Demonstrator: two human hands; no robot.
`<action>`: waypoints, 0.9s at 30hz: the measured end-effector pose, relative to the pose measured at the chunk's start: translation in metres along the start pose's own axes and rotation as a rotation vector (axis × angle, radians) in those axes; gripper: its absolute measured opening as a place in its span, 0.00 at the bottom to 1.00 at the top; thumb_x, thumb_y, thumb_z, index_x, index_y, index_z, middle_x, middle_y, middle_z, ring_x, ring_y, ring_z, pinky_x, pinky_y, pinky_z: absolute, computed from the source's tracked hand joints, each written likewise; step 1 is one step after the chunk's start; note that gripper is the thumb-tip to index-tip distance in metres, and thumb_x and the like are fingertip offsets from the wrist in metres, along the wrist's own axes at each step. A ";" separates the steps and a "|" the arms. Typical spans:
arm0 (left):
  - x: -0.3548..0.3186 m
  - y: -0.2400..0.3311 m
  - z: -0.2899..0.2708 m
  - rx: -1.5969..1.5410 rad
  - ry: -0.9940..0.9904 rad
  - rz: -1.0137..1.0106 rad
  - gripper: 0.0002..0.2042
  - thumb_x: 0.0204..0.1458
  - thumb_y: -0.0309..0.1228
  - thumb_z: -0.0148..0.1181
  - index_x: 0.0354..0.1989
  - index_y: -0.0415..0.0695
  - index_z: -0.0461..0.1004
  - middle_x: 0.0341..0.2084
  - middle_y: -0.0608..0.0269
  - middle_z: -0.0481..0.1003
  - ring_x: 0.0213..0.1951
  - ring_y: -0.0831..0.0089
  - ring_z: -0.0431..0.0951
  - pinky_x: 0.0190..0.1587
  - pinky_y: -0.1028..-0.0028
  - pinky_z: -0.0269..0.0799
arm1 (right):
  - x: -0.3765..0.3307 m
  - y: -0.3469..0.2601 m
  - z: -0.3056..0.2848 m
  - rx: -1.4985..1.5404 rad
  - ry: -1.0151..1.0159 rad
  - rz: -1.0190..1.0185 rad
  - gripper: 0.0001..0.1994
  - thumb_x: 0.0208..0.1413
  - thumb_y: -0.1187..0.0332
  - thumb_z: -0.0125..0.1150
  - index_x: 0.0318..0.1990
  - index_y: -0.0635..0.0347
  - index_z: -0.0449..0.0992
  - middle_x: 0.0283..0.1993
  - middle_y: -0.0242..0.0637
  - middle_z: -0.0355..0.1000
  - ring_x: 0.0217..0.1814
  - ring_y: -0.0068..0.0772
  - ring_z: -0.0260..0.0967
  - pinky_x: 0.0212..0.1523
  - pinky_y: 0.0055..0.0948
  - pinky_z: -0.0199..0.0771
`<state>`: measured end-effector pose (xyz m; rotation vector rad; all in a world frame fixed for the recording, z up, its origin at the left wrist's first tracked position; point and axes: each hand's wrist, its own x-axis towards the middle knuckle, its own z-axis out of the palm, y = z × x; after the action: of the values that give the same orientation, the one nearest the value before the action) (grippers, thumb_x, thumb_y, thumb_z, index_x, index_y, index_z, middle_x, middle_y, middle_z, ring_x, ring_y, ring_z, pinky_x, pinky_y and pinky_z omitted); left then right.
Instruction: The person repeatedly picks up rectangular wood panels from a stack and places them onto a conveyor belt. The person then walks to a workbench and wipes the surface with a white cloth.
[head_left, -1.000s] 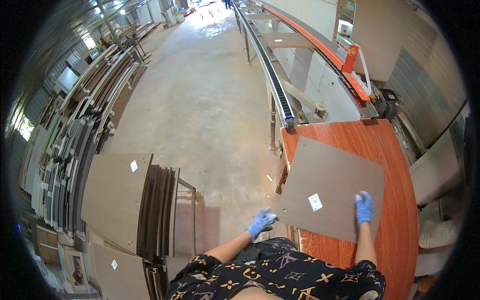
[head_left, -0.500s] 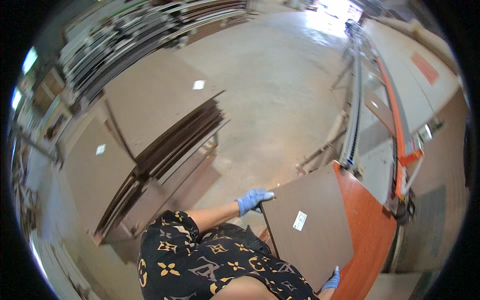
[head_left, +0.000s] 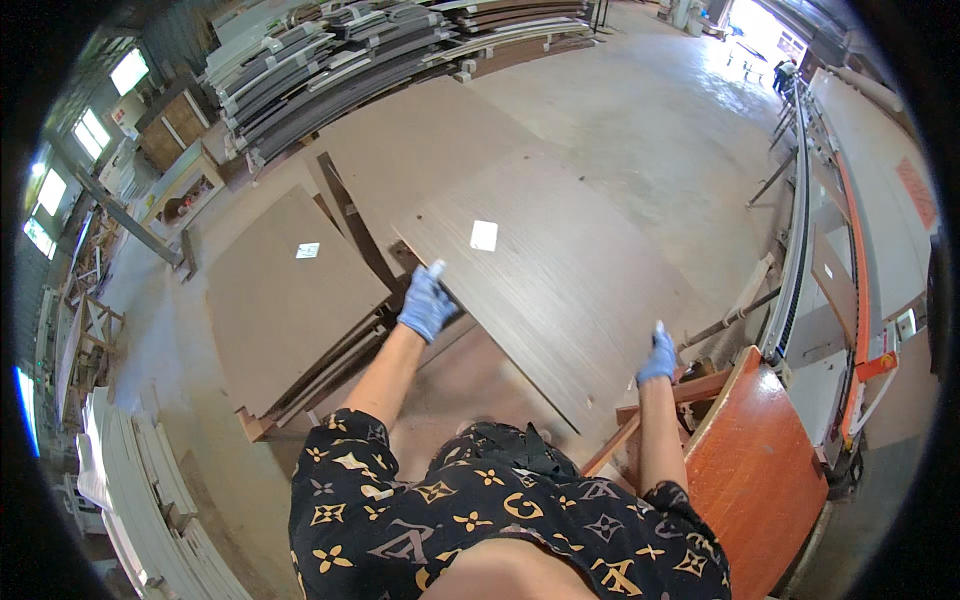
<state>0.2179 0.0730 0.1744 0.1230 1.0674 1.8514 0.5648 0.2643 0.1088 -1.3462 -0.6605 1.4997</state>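
Both my gloved hands hold a flat dark brown wood-grain panel (head_left: pixel 560 300) with a white label (head_left: pixel 484 236), out in front of my body. My left hand (head_left: pixel 427 303) grips its left edge, thumb on top and fingers hidden beneath. At the right edge is my right hand (head_left: pixel 657 355), closed on the panel with its thumb upward. The panel's far left part overlaps a stack of brown panels (head_left: pixel 420 130) in the view; I cannot tell whether they touch. Left of my left hand lies another stack of brown panels (head_left: pixel 285 300), its top one also labelled.
A reddish-brown tabletop (head_left: pixel 760 460) stands to my right, beside a long machine with an orange rail (head_left: pixel 855 270). Piles of boards (head_left: pixel 350 70) lie at the far left, white strips (head_left: pixel 150 500) at the near left. Concrete floor (head_left: pixel 620 130) stretches toward a bright doorway.
The panel has come off the reddish-brown tabletop and swung left, toward the stacks. Both hands moved with it, and my view turned left.
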 end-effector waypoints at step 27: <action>0.003 0.019 -0.046 0.839 -0.181 0.590 0.29 0.47 0.26 0.54 0.58 0.38 0.51 0.56 0.53 0.56 0.58 0.64 0.56 0.59 0.68 0.52 | -0.075 0.039 0.090 -0.064 -0.484 0.335 0.12 0.49 0.57 0.56 0.42 0.43 0.68 0.35 0.24 0.70 0.34 0.24 0.67 0.37 0.33 0.71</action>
<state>0.1802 0.0434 0.1588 1.1750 1.7366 1.6976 0.4610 0.2003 0.1272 -1.1852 -0.8151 2.1263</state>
